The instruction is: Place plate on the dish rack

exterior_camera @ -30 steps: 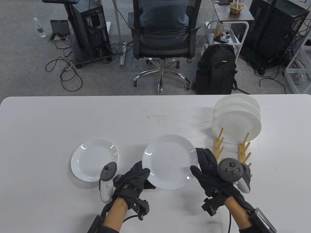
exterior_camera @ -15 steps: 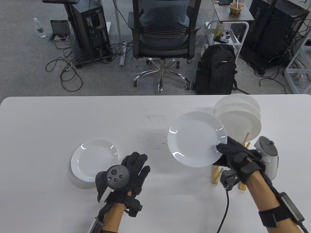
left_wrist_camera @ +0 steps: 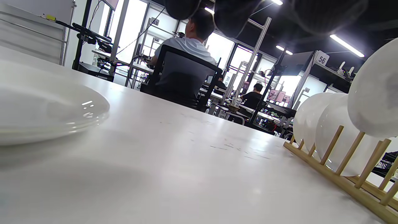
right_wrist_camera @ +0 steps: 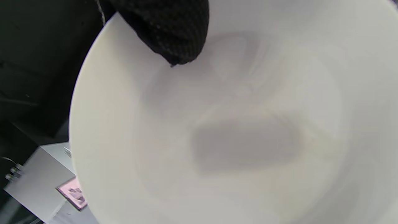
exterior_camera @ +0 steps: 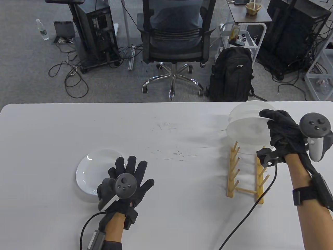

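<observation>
My right hand [exterior_camera: 269, 122] grips the top rim of a white plate [exterior_camera: 245, 135] and holds it upright over the wooden dish rack [exterior_camera: 244, 179], just in front of the white plates [exterior_camera: 249, 108] standing in it. Its lower edge is down among the pegs; I cannot tell if it rests on the rack. In the right wrist view the plate [right_wrist_camera: 236, 140] fills the frame, with one fingertip [right_wrist_camera: 174, 31] on it. My left hand [exterior_camera: 128, 172] is open and empty, fingers spread, just over the table beside a second white plate [exterior_camera: 89, 172] lying flat.
The left wrist view shows the flat plate [left_wrist_camera: 46, 115] at left, the rack [left_wrist_camera: 342, 183] with its plates [left_wrist_camera: 314, 124] and the held plate [left_wrist_camera: 376, 93] at right. An office chair [exterior_camera: 173, 39] and a backpack [exterior_camera: 231, 75] stand beyond the table's far edge.
My left hand let go of the plate and drew back left, opening. My right hand carried the plate right, tipped it upright and brought it over the rack.
</observation>
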`<control>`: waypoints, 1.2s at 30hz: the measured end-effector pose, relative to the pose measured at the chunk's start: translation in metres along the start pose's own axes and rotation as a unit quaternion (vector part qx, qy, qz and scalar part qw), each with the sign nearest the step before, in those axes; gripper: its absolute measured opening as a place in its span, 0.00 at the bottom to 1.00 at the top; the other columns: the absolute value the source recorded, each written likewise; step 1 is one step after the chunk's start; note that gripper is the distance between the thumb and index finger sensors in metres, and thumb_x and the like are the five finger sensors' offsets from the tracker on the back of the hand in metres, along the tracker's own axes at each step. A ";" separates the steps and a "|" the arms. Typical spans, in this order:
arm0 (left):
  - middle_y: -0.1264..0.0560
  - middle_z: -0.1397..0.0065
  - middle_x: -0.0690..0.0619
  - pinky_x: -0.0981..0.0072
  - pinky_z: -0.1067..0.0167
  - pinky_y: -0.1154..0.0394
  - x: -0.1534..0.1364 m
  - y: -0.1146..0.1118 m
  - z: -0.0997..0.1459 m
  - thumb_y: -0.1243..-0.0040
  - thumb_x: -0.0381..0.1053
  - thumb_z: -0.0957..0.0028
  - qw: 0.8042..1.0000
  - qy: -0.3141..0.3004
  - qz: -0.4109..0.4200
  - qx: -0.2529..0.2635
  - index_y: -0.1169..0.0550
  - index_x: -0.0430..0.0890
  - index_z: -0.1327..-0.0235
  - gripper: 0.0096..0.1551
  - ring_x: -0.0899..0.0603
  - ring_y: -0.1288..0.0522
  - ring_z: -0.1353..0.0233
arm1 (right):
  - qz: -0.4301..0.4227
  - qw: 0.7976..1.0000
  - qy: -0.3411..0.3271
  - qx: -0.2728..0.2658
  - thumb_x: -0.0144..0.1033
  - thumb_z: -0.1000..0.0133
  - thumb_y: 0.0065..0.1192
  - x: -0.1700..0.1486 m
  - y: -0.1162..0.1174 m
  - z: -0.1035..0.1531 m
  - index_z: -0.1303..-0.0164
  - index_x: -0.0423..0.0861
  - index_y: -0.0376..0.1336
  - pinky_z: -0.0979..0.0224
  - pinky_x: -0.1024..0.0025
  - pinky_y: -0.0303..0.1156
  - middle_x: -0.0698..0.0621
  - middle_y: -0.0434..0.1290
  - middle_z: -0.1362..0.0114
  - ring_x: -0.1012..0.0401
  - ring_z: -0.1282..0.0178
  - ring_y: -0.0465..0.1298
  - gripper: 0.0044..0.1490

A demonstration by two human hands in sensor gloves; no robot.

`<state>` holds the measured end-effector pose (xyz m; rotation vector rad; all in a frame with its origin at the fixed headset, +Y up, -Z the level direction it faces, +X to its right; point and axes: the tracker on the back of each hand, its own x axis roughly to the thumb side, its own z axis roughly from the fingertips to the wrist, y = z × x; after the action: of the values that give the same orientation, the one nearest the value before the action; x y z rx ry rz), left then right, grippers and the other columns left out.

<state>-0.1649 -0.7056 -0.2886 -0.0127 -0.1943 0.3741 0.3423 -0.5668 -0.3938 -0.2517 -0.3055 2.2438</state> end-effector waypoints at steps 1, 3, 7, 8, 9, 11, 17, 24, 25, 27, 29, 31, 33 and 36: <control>0.55 0.11 0.46 0.23 0.29 0.61 0.000 0.000 0.000 0.51 0.72 0.46 1.000 0.000 0.001 0.000 0.42 0.55 0.14 0.47 0.23 0.65 0.17 | 0.017 1.000 0.002 0.003 0.21 0.44 0.61 -0.002 0.003 -0.001 0.36 0.49 0.72 0.19 0.34 0.50 0.51 0.68 0.27 0.41 0.24 0.65 0.26; 0.56 0.11 0.46 0.23 0.29 0.62 0.000 0.000 0.001 0.51 0.72 0.46 1.000 -0.001 0.003 0.007 0.42 0.55 0.14 0.47 0.23 0.66 0.17 | 0.041 0.999 0.008 0.005 0.21 0.44 0.61 -0.009 0.012 -0.003 0.36 0.49 0.72 0.19 0.34 0.50 0.50 0.68 0.27 0.41 0.24 0.65 0.26; 0.56 0.11 0.45 0.23 0.29 0.61 -0.001 -0.001 0.000 0.51 0.72 0.46 1.000 0.000 0.007 -0.001 0.42 0.55 0.14 0.47 0.23 0.66 0.17 | 0.076 0.997 0.025 0.005 0.20 0.45 0.61 -0.024 0.027 -0.007 0.36 0.49 0.72 0.19 0.34 0.51 0.50 0.68 0.27 0.41 0.25 0.66 0.26; 0.56 0.11 0.45 0.23 0.29 0.61 -0.001 -0.002 -0.001 0.51 0.72 0.46 1.000 0.000 0.009 -0.003 0.42 0.55 0.14 0.47 0.23 0.66 0.17 | 0.082 0.996 0.031 0.012 0.20 0.45 0.61 -0.029 0.031 -0.008 0.36 0.49 0.72 0.19 0.34 0.51 0.50 0.68 0.27 0.41 0.24 0.66 0.27; 0.56 0.11 0.45 0.23 0.29 0.61 -0.001 -0.002 -0.001 0.51 0.72 0.46 1.000 0.001 0.010 -0.005 0.42 0.55 0.14 0.47 0.23 0.66 0.17 | 0.085 0.996 0.033 0.015 0.20 0.45 0.61 -0.031 0.033 -0.009 0.36 0.49 0.72 0.20 0.34 0.51 0.50 0.68 0.27 0.41 0.24 0.66 0.27; 0.56 0.11 0.45 0.23 0.29 0.61 -0.001 -0.002 -0.001 0.51 0.72 0.46 1.000 0.001 0.013 -0.008 0.43 0.54 0.14 0.48 0.23 0.66 0.17 | 0.099 0.994 0.036 0.028 0.20 0.45 0.61 -0.037 0.039 -0.010 0.35 0.48 0.71 0.20 0.34 0.52 0.50 0.69 0.27 0.41 0.25 0.66 0.27; 0.56 0.11 0.45 0.23 0.30 0.62 -0.002 -0.002 -0.001 0.52 0.72 0.46 1.000 0.004 0.018 -0.011 0.43 0.54 0.14 0.48 0.23 0.66 0.17 | 0.088 0.994 0.034 0.058 0.21 0.44 0.61 -0.049 0.049 -0.015 0.34 0.48 0.71 0.19 0.34 0.52 0.49 0.68 0.26 0.41 0.24 0.66 0.27; 0.55 0.11 0.43 0.22 0.30 0.61 -0.003 -0.001 0.000 0.51 0.72 0.46 0.999 0.012 0.032 -0.016 0.43 0.53 0.14 0.48 0.23 0.65 0.17 | 0.089 0.995 0.025 0.049 0.25 0.42 0.60 -0.033 0.038 -0.009 0.27 0.48 0.65 0.18 0.32 0.47 0.47 0.60 0.18 0.39 0.16 0.58 0.30; 0.54 0.11 0.43 0.22 0.30 0.61 -0.004 0.000 0.000 0.51 0.71 0.46 0.999 0.012 0.037 -0.008 0.43 0.53 0.14 0.48 0.22 0.64 0.17 | 0.102 0.994 0.021 0.041 0.27 0.42 0.60 -0.028 0.035 -0.004 0.26 0.48 0.63 0.17 0.32 0.45 0.47 0.55 0.15 0.39 0.14 0.52 0.31; 0.54 0.11 0.43 0.22 0.30 0.61 -0.006 0.000 0.001 0.51 0.71 0.46 0.999 0.013 0.041 -0.011 0.42 0.52 0.14 0.47 0.22 0.64 0.17 | 0.129 0.991 0.016 0.036 0.30 0.42 0.61 -0.019 0.030 0.004 0.23 0.48 0.59 0.17 0.32 0.43 0.46 0.51 0.13 0.38 0.13 0.48 0.34; 0.53 0.11 0.42 0.22 0.30 0.61 -0.007 0.001 0.002 0.51 0.71 0.45 0.999 0.015 0.048 -0.013 0.42 0.52 0.14 0.47 0.22 0.63 0.17 | 0.144 0.988 0.003 0.046 0.33 0.42 0.61 -0.009 0.027 0.017 0.21 0.48 0.56 0.17 0.31 0.40 0.45 0.49 0.13 0.37 0.13 0.45 0.37; 0.53 0.12 0.42 0.22 0.30 0.60 -0.007 0.001 0.002 0.51 0.71 0.45 0.998 0.015 0.051 -0.013 0.42 0.52 0.14 0.47 0.22 0.63 0.17 | 0.149 0.988 -0.019 0.043 0.38 0.42 0.61 -0.003 0.027 0.033 0.19 0.49 0.53 0.18 0.29 0.38 0.43 0.46 0.12 0.36 0.13 0.42 0.40; 0.52 0.12 0.41 0.22 0.31 0.60 -0.007 0.002 0.002 0.51 0.70 0.45 0.998 0.014 0.055 -0.012 0.42 0.51 0.14 0.47 0.22 0.62 0.17 | 0.150 0.987 -0.046 0.033 0.44 0.42 0.59 0.002 0.031 0.052 0.18 0.49 0.51 0.19 0.28 0.37 0.42 0.45 0.12 0.35 0.13 0.41 0.42; 0.51 0.12 0.40 0.21 0.31 0.60 -0.007 0.002 0.003 0.51 0.70 0.45 0.998 0.018 0.058 -0.014 0.42 0.51 0.15 0.47 0.21 0.61 0.17 | 0.165 0.983 -0.082 0.022 0.50 0.43 0.59 0.006 0.045 0.082 0.18 0.49 0.51 0.21 0.27 0.35 0.41 0.45 0.12 0.34 0.13 0.40 0.44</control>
<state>-0.1727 -0.7069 -0.2870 -0.0573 -0.1644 0.4867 0.2835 -0.6008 -0.3302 -0.0979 -0.3191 2.6023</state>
